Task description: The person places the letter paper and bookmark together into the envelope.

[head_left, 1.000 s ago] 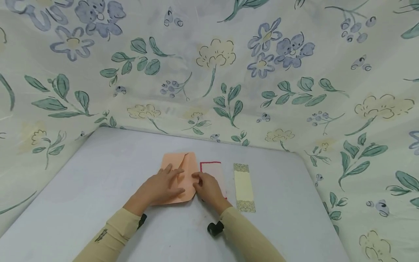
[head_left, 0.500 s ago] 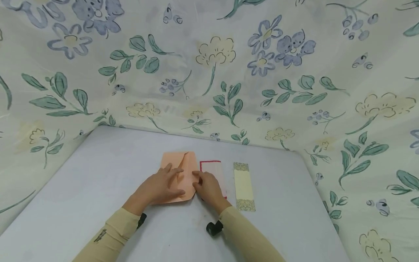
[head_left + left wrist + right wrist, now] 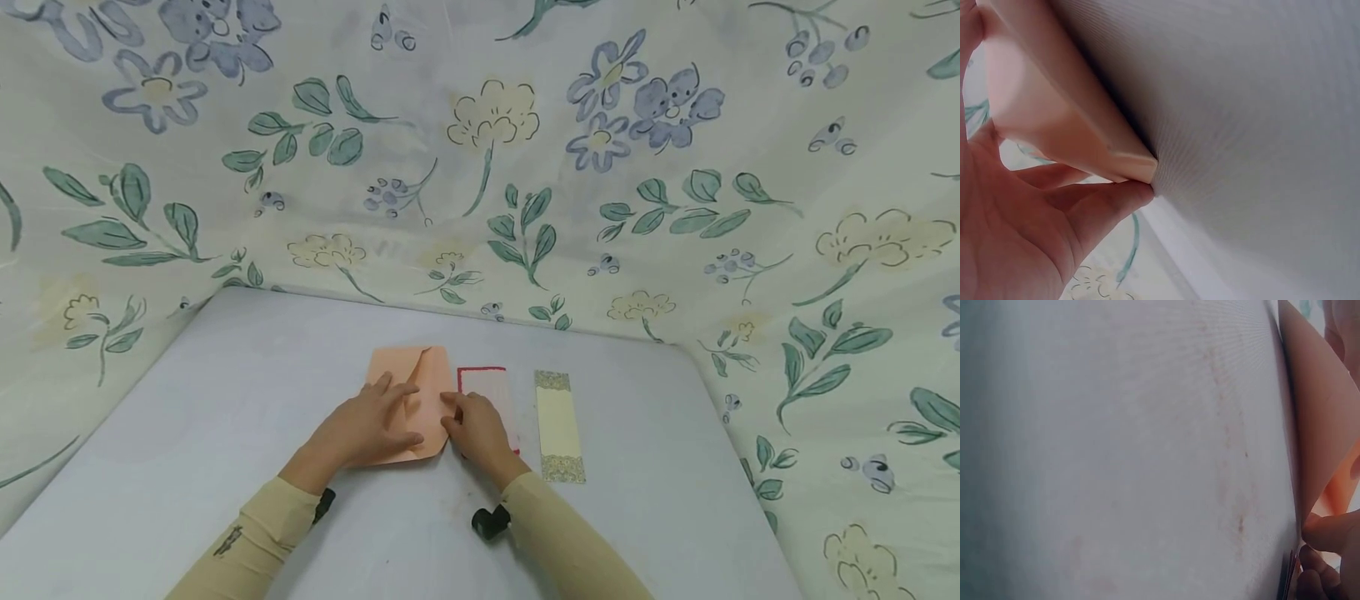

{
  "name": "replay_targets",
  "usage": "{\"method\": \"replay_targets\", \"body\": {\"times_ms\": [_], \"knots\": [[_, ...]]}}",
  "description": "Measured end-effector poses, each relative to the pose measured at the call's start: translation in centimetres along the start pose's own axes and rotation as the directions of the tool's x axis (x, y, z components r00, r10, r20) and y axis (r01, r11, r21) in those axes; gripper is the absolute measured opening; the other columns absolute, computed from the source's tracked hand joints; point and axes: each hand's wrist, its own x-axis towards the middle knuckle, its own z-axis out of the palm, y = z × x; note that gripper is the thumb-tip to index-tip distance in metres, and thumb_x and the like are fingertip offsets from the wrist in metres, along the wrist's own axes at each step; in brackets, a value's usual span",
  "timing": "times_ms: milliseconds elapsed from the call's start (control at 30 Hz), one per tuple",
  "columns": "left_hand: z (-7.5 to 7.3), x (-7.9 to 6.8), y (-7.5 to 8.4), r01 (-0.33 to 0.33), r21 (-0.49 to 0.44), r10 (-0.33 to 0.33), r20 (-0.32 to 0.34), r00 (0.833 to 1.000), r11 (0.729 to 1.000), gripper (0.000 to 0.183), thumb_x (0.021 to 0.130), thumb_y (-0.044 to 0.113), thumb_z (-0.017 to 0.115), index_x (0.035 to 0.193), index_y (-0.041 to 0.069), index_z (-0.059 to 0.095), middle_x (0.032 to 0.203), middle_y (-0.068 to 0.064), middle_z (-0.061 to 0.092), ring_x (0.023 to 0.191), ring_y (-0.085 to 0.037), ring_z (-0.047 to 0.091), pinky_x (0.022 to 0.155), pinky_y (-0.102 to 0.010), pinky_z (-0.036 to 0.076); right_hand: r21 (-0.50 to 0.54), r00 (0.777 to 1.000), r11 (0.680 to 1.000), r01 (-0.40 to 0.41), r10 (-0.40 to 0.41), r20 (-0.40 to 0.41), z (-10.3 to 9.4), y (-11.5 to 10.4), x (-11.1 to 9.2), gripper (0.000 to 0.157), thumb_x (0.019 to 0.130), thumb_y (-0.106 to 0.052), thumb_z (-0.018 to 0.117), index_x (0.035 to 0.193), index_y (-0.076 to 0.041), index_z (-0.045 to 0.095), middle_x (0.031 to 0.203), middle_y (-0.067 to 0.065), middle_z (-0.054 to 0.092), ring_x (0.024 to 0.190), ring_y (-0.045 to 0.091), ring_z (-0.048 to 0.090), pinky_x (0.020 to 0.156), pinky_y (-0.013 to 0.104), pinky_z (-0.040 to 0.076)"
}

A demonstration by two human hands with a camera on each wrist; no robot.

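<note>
Left of the red-edged card (image 3: 489, 386), the peach paper (image 3: 431, 408), likely light and easily creased, is touched by the spread left hand (image 3: 363, 423) and pinched by the right hand (image 3: 478, 432) at its right edge, seemingly the surest hold.

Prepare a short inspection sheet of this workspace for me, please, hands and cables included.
Surface: white table, with faint brownish marks.
Job's things: orange paper, folded, with a raised flap.
Clutter: red-edged card right of the paper; cream strip with patterned ends beyond it.
Left hand: fingers spread on the paper.
Right hand: fingers curled at the paper's right edge.
Cables: nothing seen.
Surroundings: flowered cloth behind and at both sides.
</note>
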Motion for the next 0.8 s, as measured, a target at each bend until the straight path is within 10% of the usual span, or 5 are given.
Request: {"method": "replay_targets", "body": {"times_ms": [800], "knots": [[0.06, 0.22, 0.50, 0.008, 0.064, -0.010, 0.027, 1.000, 0.998, 0.084, 0.083, 0.064, 0.074, 0.148, 0.017, 0.051, 0.155, -0.038, 0.031, 0.130, -0.067, 0.039, 0.097, -0.070, 0.044, -0.054, 0.998, 0.998, 0.022, -0.025, -0.054, -0.20, 0.10, -0.03, 0.044, 0.094, -0.021, 0.072, 0.137, -0.012, 0.065, 0.078, -0.006, 0.052, 0.071, 0.009, 0.046, 0.062, 0.022, 0.038]]}}
